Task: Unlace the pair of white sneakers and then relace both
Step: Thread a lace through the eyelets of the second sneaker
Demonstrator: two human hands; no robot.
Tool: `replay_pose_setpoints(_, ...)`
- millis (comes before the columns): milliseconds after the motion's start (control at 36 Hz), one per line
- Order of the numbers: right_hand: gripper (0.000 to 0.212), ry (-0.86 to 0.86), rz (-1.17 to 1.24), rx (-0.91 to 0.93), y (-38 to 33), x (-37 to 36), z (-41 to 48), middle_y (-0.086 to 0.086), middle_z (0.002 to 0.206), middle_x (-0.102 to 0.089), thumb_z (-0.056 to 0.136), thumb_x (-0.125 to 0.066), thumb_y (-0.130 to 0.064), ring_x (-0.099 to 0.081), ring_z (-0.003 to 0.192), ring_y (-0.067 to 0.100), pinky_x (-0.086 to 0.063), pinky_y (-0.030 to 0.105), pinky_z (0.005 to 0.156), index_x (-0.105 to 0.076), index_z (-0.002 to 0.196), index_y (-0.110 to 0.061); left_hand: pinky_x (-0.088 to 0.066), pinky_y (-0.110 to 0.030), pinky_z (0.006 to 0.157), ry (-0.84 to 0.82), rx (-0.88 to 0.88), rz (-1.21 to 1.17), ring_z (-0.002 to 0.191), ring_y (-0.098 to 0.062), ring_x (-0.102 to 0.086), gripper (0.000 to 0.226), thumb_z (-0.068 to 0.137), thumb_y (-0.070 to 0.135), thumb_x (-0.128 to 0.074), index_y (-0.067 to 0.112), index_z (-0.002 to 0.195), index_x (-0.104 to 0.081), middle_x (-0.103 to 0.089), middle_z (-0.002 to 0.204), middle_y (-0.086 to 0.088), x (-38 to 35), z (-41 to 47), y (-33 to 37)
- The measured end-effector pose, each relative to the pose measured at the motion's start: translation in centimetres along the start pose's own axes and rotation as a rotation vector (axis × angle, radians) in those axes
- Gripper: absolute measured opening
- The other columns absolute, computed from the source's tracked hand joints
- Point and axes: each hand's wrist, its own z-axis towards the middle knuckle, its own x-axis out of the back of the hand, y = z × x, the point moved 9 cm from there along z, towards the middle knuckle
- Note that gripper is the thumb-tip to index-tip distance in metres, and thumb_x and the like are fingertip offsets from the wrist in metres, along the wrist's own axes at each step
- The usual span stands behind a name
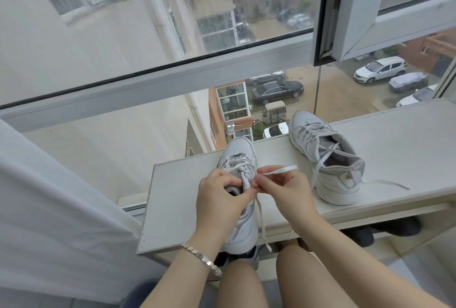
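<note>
Two white sneakers stand on a white shelf board (pixel 177 199) by the window. The near sneaker (pixel 240 157) points away from me, its heel at the board's front edge. My left hand (pixel 222 199) grips its tongue and upper eyelets. My right hand (pixel 283 189) pinches a flat white lace (pixel 278 169) whose free end loops up to the right; another lace end (pixel 262 223) hangs down the shoe's side. The far sneaker (pixel 323 154) sits to the right, loosely laced, with one lace end (pixel 385 182) trailing on the board.
A large window pane (pixel 148 48) stands just behind the board, with an open sash (pixel 370 24) at top right. A white curtain (pixel 49 196) hangs on the left. My bare knees (pixel 296 270) are under the board's front edge. A bracelet (pixel 201 257) circles my left wrist.
</note>
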Motion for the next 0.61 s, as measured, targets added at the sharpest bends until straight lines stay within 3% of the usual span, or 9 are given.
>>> replay_pose_setpoints(194,0.014,-0.002,-0.099,0.018,0.1,-0.3,0.4,0.006,0.059,-0.066,0.078,-0.067,0.007,-0.064,0.055,0.010,-0.055,0.020,0.057,-0.065,0.071,-0.005,-0.045,-0.025,0.074,-0.027,-0.016,0.006,0.092,-0.015,-0.054,0.013,0.068,0.027,-0.080,0.028,0.071,-0.068,-0.055,0.083,0.014,-0.2,0.0,0.0)
replay_pose_setpoints(333,0.016,0.065,-0.272,0.068,-0.3,0.2,0.5,-0.006,0.068,-0.070,0.070,-0.079,-0.006,-0.062,0.059,0.002,-0.048,0.018,0.060,-0.068,0.062,-0.015,-0.037,-0.011,0.075,-0.131,-0.013,-0.012,0.097,-0.014,-0.052,0.032,0.079,0.003,-0.059,0.033,0.068,-0.062,-0.054,0.086,0.017,-0.2,0.1,-0.3)
replay_pose_setpoints(472,0.025,0.087,-0.374,0.140,-0.7,0.2,-0.4,-0.017,0.064,-0.069,0.075,-0.076,-0.013,-0.063,0.065,-0.005,-0.047,0.010,0.062,-0.068,0.061,-0.032,-0.041,-0.025,0.084,-0.196,-0.111,0.155,0.100,-0.015,-0.052,0.012,0.084,0.015,-0.064,0.023,0.087,-0.072,-0.052,0.090,0.018,-0.4,0.8,0.5)
replay_pose_setpoints(611,0.028,0.018,-0.405,0.179,-0.8,-0.8,-0.9,-0.016,0.077,-0.068,0.078,-0.071,-0.007,-0.061,0.079,-0.008,-0.046,0.009,0.067,-0.068,0.064,-0.031,-0.044,-0.032,0.084,-0.196,-0.176,0.256,0.099,-0.016,-0.052,0.010,0.082,0.018,-0.066,0.022,0.087,-0.073,-0.051,0.086,0.018,-0.4,1.1,1.2)
